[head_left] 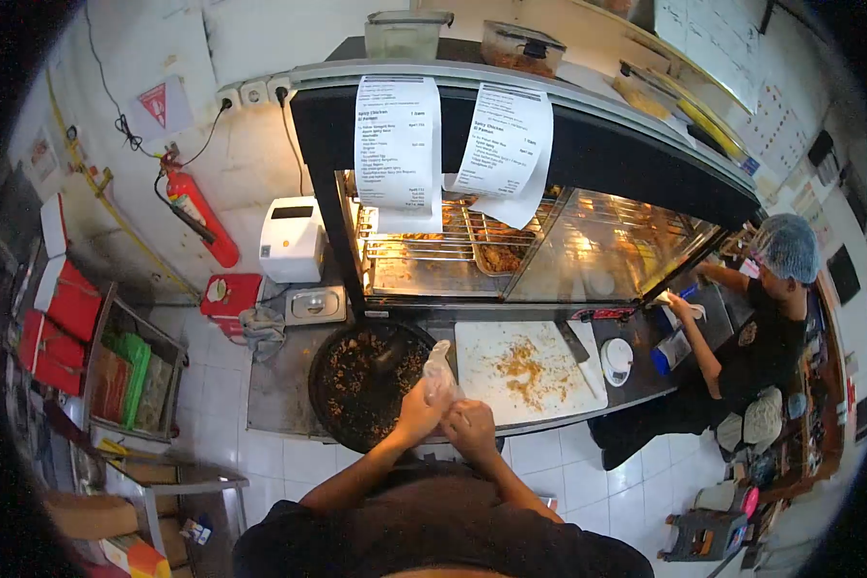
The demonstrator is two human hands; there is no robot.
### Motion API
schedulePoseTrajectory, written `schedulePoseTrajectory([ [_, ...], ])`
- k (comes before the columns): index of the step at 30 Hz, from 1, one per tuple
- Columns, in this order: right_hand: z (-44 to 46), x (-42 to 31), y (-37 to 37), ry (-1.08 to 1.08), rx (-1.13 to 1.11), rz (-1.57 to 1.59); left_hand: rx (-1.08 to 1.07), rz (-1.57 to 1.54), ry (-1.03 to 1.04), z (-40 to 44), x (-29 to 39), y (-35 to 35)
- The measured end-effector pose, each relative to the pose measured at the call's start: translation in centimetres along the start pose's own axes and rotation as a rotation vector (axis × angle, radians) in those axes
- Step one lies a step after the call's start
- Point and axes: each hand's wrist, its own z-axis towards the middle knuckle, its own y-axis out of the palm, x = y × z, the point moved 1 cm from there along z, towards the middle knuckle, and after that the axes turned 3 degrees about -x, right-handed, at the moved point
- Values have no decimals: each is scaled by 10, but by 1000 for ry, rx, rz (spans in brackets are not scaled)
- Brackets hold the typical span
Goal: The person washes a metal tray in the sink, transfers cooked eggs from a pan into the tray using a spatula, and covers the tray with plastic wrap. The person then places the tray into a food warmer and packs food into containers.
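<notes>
My left hand (422,412) is held up in front of my body, between a round black pan and a white cutting board. Thin, see-through plastic that looks like a disposable glove (440,364) covers its fingers, which seem stretched out away from me. My right hand (470,430) is closed beside it, pinching the plastic near the left hand. The black pan (329,424) holds brown crumbs and lies below and left of my hands. On the right, the cutting board (477,352) carries golden crumbs, and a wide-bladed knife (580,349) lies along its right side.
Behind the counter stands a lit glass warming cabinet (549,306) with food on racks; two paper receipts (398,154) hang from it. A white scale (617,358) sits right of the board. A co-worker in a hairnet (785,249) works at the right. A fire extinguisher (200,212) hangs left.
</notes>
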Motion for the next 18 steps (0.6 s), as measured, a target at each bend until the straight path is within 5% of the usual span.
schedulePoseTrajectory([
  [1, -4, -2, 10, -8, 133, -40, 4, 20, -32, -3, 8, -6],
  [3, -11, -4, 16, 123, 59, -118, -52, 65, -49, 2, -23, -10],
  [5, -20, -3, 15, 314, -186, -115, -61, 222, 208, 3, -31, -17],
  [8, -7, -27, -6, 459, 14, 103, -224, 324, 342, -1, -45, -27],
  [13, -20, -12, 18, 796, -6, 626, -377, 164, 348, -26, -28, -33],
  [16, -21, 6, 18, 667, -187, 245, -136, 160, 223, -40, -23, -30],
  [17, -17, 2, 20, 430, 106, 113, -7, 137, 141, -47, -20, -29],
  [18, -13, -2, 13, 374, 38, 72, 121, 116, 57, -55, -15, -29],
])
